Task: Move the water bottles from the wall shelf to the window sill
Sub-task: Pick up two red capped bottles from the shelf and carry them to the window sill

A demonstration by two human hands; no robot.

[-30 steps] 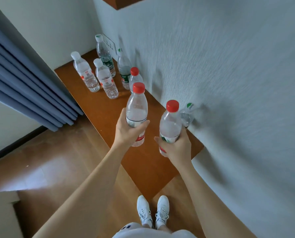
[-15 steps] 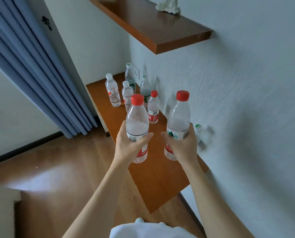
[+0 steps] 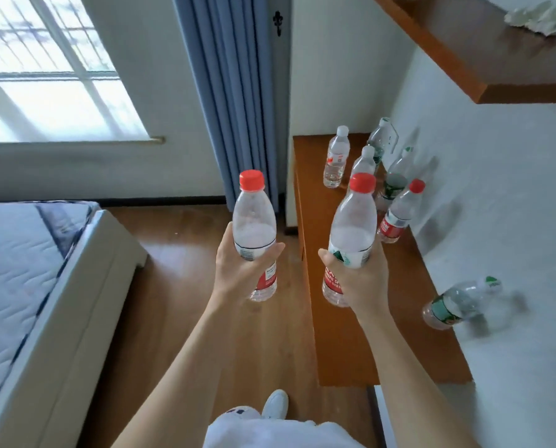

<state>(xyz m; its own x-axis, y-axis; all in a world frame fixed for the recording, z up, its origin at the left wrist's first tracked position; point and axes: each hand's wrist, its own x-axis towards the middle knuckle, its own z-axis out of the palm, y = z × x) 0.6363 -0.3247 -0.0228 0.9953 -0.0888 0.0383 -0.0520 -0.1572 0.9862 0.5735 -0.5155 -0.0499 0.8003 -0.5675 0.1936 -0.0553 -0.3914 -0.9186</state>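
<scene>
Hands (image 3: 238,273) (image 3: 360,279) grip clear, ridged plastic bottles (image 3: 254,227) (image 3: 352,234), red-capped.

Bright daylight from the window (image 3: 43,76), blown-out panes, wide-angle edge warp.

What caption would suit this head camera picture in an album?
Left hand and right hand each hold a red-capped bottle, facing the window sill; six bottles remain on the lower shelf.

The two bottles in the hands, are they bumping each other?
Apart. The head view shows floor plainly between the left bottle, held by the left hand, and the right bottle, held by the right hand.
</scene>
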